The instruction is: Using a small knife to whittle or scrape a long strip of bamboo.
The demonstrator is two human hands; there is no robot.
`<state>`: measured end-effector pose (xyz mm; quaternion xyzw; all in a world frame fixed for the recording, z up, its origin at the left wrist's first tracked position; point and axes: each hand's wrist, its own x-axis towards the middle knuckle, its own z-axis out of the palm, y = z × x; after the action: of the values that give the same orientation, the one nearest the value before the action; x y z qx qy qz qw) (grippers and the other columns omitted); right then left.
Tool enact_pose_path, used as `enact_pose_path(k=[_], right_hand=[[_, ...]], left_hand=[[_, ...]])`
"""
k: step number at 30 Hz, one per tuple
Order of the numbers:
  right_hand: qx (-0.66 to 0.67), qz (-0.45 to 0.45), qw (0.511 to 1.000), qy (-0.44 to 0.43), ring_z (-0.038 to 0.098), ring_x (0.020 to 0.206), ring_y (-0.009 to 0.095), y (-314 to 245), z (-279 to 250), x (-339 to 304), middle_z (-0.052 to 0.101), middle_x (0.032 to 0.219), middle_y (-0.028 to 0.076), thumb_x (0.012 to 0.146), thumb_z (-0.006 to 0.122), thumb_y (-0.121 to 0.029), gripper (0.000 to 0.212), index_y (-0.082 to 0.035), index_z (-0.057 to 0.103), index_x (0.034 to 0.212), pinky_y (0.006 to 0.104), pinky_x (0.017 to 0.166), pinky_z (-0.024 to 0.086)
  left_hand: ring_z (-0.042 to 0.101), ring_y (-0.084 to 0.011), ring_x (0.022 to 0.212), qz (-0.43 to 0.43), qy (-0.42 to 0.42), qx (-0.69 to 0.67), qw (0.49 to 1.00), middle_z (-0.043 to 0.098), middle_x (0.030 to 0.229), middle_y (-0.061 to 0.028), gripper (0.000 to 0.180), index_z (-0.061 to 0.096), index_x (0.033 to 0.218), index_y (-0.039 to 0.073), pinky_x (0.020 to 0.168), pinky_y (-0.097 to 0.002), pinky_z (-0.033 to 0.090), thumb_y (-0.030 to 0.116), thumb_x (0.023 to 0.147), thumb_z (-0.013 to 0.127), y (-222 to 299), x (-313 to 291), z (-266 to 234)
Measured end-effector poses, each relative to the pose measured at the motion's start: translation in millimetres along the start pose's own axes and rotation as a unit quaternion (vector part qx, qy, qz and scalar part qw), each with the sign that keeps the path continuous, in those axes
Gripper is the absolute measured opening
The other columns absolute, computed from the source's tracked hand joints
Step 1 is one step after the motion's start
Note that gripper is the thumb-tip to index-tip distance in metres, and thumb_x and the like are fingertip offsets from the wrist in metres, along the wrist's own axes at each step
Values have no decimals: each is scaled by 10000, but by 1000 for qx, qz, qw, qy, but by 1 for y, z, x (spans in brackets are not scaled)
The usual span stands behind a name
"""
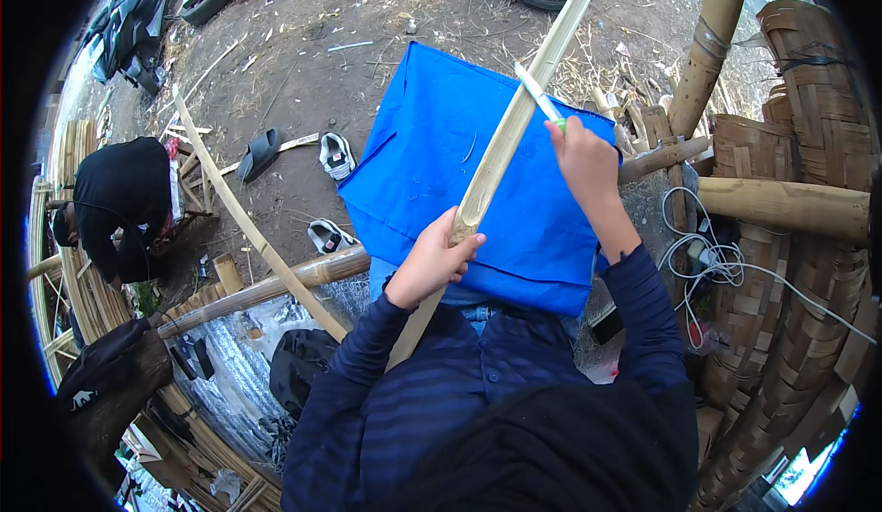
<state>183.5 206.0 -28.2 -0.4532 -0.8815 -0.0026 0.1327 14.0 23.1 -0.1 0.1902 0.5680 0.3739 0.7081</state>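
Note:
A long split bamboo strip (503,145) slants from beside my waist up to the far right of centre. My left hand (434,259) is wrapped round its near part. My right hand (586,163) is closed on the green handle of a knife (540,94). The pale blade points away to the left and lies across the strip, seemingly against it; exact contact is hard to see. Beneath the strip, a blue cloth (432,154) covers my lap and knees, with a few thin shavings on it.
Left of me, a second bamboo strip (248,223) leans over a bamboo pole (317,271). A person in black (124,200) bends over at far left. At right are thick bamboo posts (781,204), a coiled white cable (717,269) and woven bamboo panels (822,99).

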Motion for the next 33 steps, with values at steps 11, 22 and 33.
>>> enact_pose_path(k=[11,22,33], right_hand=[[156,-139,966,-152,574,500,271,-44,-24,-54,538,572,98,904,539,-354,346,-68,455,730,379,424,424],[101,-189,975,-66,538,423,206,-53,-16,-56,493,535,50,883,557,-413,379,-90,455,713,314,367,407],[14,-59,998,-27,548,408,246,-3,-1,-15,510,493,69,914,510,-403,378,-86,463,713,344,364,433]], left_hand=[[356,-4,478,-62,-70,-89,992,412,649,50,290,441,1057,94,392,-158,291,160,860,644,9,3,-19],[364,-14,485,-5,-58,-43,997,412,645,58,352,464,1107,71,403,-177,290,149,838,676,16,3,-11],[359,-15,503,-47,-79,-19,996,392,671,59,298,450,1055,91,420,-183,288,119,842,657,0,-3,-4]])
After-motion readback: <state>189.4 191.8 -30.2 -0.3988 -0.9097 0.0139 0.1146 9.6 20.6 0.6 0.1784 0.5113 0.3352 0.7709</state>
